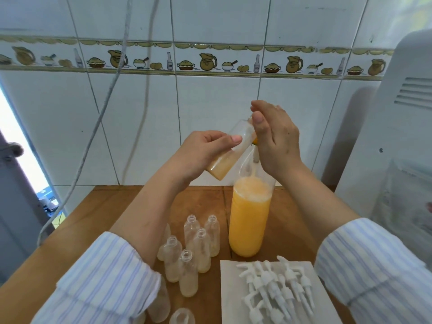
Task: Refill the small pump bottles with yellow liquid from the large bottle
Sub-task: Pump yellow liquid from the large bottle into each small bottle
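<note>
Evidently mid-fill, the left hand [205, 148] gripped a tilted small bottle [231, 150] above the table [112, 206], its fingers curled round it, while the right hand [275, 141] pinched something at its mouth over the large bottle [249, 218]; next, probably levelling it.

Tile border [210, 61]: a painted band of jugs, pies, bowls and bottles runs across the wall.
Painted bottle [170, 61]: its label reads "XO".
Second painted bottle [256, 64]: the same "XO" on its label.
Other painted bottles: labels too blurred to read.
Elsewhere: no readable text shows.
</note>
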